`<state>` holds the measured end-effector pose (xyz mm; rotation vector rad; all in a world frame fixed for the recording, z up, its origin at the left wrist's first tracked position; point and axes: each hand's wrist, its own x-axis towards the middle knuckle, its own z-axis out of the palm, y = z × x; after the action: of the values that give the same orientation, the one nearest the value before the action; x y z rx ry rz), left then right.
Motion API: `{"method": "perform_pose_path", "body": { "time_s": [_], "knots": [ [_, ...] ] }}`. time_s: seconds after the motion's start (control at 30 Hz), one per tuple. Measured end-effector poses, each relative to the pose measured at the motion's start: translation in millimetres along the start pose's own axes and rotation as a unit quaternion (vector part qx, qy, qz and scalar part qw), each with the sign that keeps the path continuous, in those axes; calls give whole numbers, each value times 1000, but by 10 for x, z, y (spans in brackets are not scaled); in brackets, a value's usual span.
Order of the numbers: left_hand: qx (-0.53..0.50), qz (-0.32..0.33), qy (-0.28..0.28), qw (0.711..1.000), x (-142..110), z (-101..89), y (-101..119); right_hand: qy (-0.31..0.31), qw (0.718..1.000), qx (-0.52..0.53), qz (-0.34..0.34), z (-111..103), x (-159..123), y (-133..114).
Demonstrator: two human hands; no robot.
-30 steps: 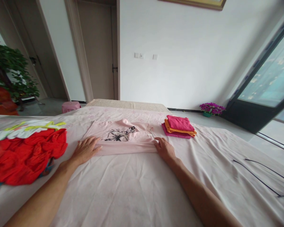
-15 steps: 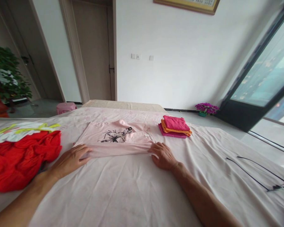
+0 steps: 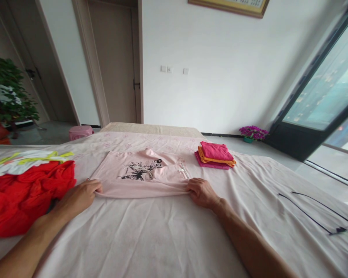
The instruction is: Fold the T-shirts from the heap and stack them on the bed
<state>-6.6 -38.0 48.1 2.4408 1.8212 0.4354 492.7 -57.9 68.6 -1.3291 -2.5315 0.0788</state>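
Note:
A pale pink T-shirt [image 3: 165, 173] with a black print lies partly folded on the sheet in front of me, its near edge turned over into a long strip. My left hand [image 3: 85, 193] is closed on the left end of that near edge. At the right end, my right hand [image 3: 202, 191] pinches the same edge, its fingertips curled over the fabric and partly hidden. Beyond my right hand rests a stack of folded clothes [image 3: 216, 153], pink and orange. Close beside my left forearm is a crumpled red garment [image 3: 29, 193].
A white and yellow garment [image 3: 29, 160] lies behind the red one. Eyeglasses [image 3: 316, 212] rest with arms unfolded on the bedsheet [image 3: 150, 239] at right. On the floor beyond are a pink stool [image 3: 81, 132] and purple flowers [image 3: 253, 133].
Both hands have closed on the shirt's near edge. My left hand has shifted left, and the near edge has come slightly toward me and looks straighter.

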Motion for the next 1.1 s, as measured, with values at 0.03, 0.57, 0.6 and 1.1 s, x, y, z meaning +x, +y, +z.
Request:
{"method": "perform_pose_path", "body": {
  "time_s": [0.03,0.57,0.6,1.1],
  "knots": [
    [2,-17,-22,1000,2,-28,18,3,1000,29,7,-18,-2,5],
    [-107,341,-81,930,397,277,1897,-29,946,12,324,-138,916,150],
    [-99,350,-87,928,415,335,1960,-34,944,6,328,-102,976,127],
    [-80,369,-92,921,388,645,2049,-44,943,-47,328,154,1213,46]
  ]
}}
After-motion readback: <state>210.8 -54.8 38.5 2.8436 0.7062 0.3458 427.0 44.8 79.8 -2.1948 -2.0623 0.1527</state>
